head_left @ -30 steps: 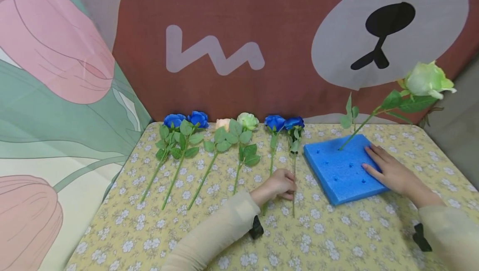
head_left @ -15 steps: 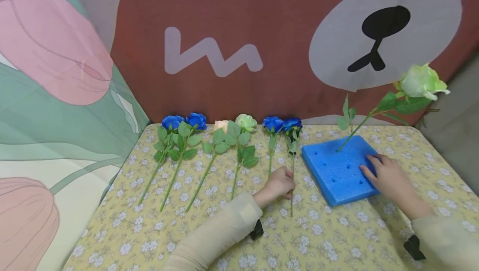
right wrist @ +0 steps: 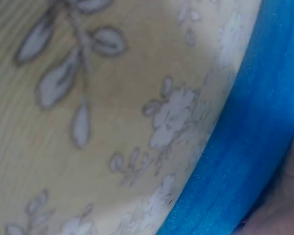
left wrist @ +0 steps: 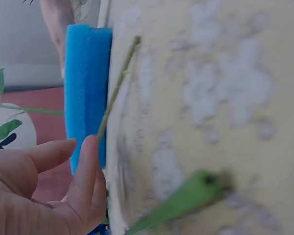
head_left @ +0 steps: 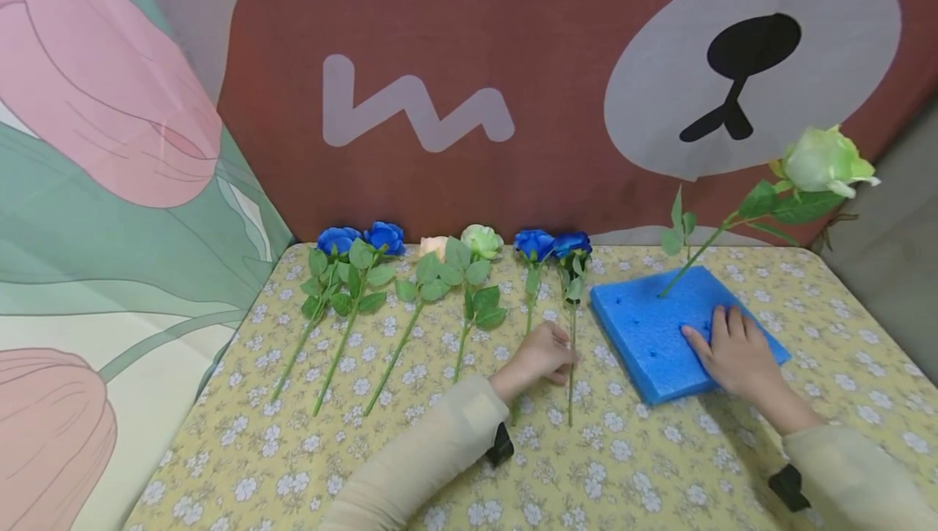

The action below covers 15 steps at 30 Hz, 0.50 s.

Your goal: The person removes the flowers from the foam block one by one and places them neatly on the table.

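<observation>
My left hand [head_left: 541,354] is at the stem [head_left: 572,368] of the rightmost blue rose [head_left: 572,244] lying on the cloth. In the left wrist view, thumb and fingers stand slightly apart; the fingertips touch or nearly touch the stem [left wrist: 118,88], partly hiding it. My right hand [head_left: 742,352] rests on the blue foam block [head_left: 659,360] with fingers spread. Several small holes show in the block's top. A pale green rose [head_left: 824,160] stands tilted to the right, its stem stuck in the block's far part. The right wrist view shows mostly the block's side [right wrist: 235,137].
Another blue rose [head_left: 535,243] lies just left of the left hand. Further left are a green-white rose [head_left: 482,241], a peach rose [head_left: 433,247] and two blue roses [head_left: 384,238]. A flowered cloth [head_left: 637,466] covers the table; printed fabric [head_left: 425,26] hangs behind it.
My right hand has slid from the block's right edge toward its near middle, now covering some holes. The left hand stays at the same stem, its fingers slightly looser.
</observation>
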Each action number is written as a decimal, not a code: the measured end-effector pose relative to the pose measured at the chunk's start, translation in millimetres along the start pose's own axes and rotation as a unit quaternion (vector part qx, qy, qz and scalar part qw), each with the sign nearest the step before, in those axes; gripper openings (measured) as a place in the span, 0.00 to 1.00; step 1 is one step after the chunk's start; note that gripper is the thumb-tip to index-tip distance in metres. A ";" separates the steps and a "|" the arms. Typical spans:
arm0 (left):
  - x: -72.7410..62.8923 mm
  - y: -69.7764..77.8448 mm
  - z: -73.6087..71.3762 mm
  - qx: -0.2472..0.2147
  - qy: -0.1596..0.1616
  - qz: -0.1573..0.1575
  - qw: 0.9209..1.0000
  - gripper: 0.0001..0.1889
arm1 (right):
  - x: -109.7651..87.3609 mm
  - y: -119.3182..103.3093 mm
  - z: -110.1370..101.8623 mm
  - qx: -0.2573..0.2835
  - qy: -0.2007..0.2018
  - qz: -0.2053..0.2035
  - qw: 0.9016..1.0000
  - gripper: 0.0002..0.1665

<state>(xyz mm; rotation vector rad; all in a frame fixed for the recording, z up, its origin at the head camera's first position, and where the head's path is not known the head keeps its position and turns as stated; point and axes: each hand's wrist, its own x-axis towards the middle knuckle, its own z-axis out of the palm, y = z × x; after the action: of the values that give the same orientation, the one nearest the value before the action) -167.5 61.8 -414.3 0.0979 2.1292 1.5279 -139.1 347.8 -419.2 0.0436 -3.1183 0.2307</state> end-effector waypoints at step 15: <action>15.1 31.0 3.2 -0.031 0.042 0.090 0.995 0.16 | 3.0 17.2 -2.5 0.060 -0.055 -0.023 0.996 0.49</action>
<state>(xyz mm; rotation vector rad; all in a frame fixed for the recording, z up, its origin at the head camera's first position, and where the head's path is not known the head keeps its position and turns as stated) -186.3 81.0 -392.6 0.2112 2.1866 1.7274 -142.6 365.1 -419.2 0.1331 -3.2040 0.4304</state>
